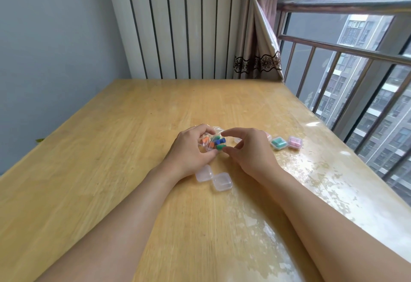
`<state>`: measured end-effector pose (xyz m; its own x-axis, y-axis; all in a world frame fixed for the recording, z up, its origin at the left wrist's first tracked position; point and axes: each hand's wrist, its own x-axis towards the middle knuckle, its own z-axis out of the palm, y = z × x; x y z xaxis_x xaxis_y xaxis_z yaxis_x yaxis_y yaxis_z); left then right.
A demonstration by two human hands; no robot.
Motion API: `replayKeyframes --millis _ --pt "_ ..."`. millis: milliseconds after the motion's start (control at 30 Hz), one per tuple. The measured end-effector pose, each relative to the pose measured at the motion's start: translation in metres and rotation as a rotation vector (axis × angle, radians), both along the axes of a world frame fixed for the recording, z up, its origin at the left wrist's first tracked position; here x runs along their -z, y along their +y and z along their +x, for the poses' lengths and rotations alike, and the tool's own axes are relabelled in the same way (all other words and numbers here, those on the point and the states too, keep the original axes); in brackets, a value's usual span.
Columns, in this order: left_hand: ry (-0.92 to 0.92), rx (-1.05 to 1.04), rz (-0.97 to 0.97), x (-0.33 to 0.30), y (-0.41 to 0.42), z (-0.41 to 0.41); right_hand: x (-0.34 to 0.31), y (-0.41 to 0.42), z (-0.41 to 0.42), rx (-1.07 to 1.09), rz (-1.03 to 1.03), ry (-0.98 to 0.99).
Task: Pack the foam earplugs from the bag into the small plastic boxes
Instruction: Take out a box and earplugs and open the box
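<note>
A pale wooden table (pixel 115 130) fills the lower part of the view, its grain running away from the viewer. A clear glossy cover (pixel 315 184) lies over its right side, showing patchy, cloudy marks. Behind the table stands a white panel (pixel 178 23) with dark vertical lines. To the left is a plain grey wall (pixel 51 43). A small green leaf (pixel 39 140) peeks in at the table's left edge. At the back right hangs a beige curtain (pixel 258 43) with a dark lace band. To the right, a metal railing (pixel 347 52) crosses a window, with tall apartment blocks (pixel 364 77) beyond.
</note>
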<state>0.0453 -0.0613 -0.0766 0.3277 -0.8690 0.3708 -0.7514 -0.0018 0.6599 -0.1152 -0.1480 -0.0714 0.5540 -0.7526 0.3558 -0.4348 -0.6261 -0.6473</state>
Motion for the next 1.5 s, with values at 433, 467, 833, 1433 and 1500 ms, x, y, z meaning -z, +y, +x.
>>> replayKeyframes --millis 433,467,833,1433,1500 --pt "0.092 -0.014 -0.076 -0.010 0.004 0.001 -0.028 0.006 -0.025 -0.517 0.225 0.478" --pt "0.106 -0.019 -0.114 -0.012 0.005 -0.001 -0.029 0.004 -0.026 -0.513 0.212 0.442" --pt "0.346 0.124 -0.246 -0.025 0.012 -0.028 -0.034 -0.010 -0.031 -0.543 0.777 -0.452" --pt "0.520 0.137 -0.232 -0.021 0.010 -0.038 -0.042 0.002 -0.025 -0.308 0.652 -0.474" --pt "0.538 0.128 -0.220 -0.020 0.008 -0.037 -0.042 0.005 -0.023 -0.265 0.562 -0.445"
